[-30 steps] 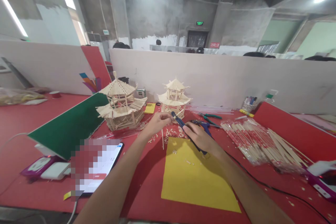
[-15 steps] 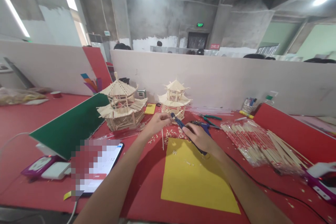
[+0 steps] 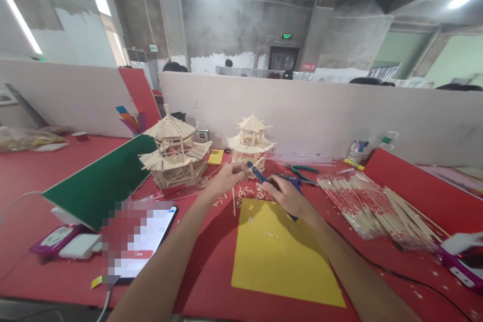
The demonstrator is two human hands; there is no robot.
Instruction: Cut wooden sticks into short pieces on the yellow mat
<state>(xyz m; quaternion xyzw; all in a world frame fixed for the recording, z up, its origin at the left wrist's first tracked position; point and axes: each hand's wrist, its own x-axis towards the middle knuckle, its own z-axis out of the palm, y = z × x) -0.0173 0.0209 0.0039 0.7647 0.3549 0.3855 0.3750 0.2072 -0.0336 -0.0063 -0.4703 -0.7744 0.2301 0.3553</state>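
My left hand (image 3: 225,179) pinches a thin wooden stick (image 3: 255,165) that points up and to the right. My right hand (image 3: 287,198) is closed round the dark blue handles of a cutting plier (image 3: 257,173), whose tip meets the stick just in front of the smaller stick pagoda (image 3: 251,142). Another loose stick (image 3: 234,201) lies on the red table below my left hand. Wood offcuts (image 3: 249,191) are scattered at the top edge of a yellow sheet (image 3: 281,254).
A larger stick pagoda (image 3: 174,153) stands to the left beside a green board (image 3: 100,181). A phone (image 3: 138,239) lies front left. Bundles of wrapped chopsticks (image 3: 372,204) fill the right. Green-handled pliers (image 3: 302,168) lie behind. A white partition (image 3: 339,115) closes the back.
The stick in my left hand now tilts up to the right across the plier tip. My right hand has shifted slightly; the rest is unmoved.
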